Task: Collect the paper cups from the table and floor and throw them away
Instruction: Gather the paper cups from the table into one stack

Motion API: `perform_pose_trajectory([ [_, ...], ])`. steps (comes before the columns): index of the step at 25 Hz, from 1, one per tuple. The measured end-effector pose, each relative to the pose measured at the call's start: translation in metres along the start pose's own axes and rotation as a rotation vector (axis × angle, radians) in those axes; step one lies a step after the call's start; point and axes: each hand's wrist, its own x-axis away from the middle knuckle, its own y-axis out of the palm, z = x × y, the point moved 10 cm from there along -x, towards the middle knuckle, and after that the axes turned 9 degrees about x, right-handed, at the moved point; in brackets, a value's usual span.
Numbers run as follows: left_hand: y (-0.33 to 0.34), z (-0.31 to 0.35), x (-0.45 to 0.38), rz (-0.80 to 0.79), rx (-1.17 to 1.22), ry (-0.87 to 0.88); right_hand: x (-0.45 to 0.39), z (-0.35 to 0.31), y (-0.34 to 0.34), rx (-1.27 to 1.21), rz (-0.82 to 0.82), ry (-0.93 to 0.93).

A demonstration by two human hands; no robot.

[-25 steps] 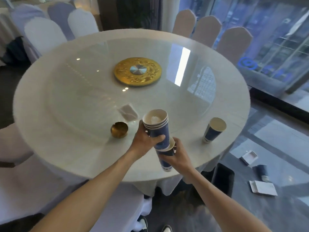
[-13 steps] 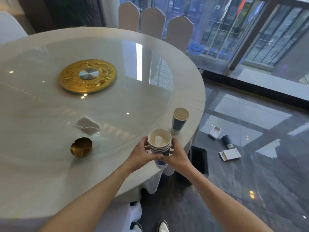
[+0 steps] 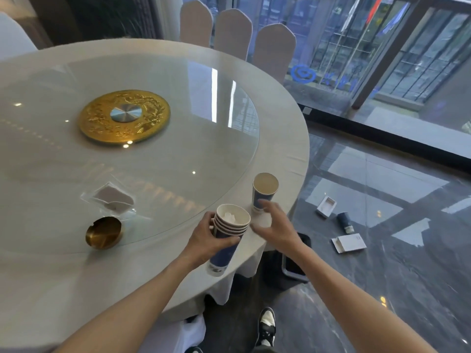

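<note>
My left hand grips a stack of several nested blue paper cups with white rims, held tilted over the table's near edge; crumpled white paper lies in the top cup. My right hand hovers with spread fingers just right of the stack, its fingertips close to a single blue paper cup that stands upright near the table edge. Another blue paper cup lies on its side on the dark floor to the right.
The round white table carries a glass turntable with a gold disc, a gold ashtray and a clear wrapper. A dark bin stands under the table edge. Small white boxes lie on the floor. Covered chairs line the far side.
My right hand let go of the cup stack and moved right toward the single standing cup. The view swung right and closer to the table edge.
</note>
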Motion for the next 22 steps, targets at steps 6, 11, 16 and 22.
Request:
perform_pose_trajectory([
  [6,-0.007,0.000,-0.017,0.205,0.053,-0.073,-0.101,0.031,-0.035,0.206,0.072,-0.008],
  [11,-0.003,0.009,-0.018,0.377,0.099,-0.067,-0.143,0.064,-0.008,0.151,-0.094,-0.014],
  [16,0.009,0.016,-0.021,0.461,0.110,-0.078,-0.148,0.084,-0.003,-0.003,-0.104,-0.039],
  [22,0.021,0.074,-0.067,0.451,0.130,0.028,-0.137,0.100,-0.035,0.048,-0.053,-0.111],
])
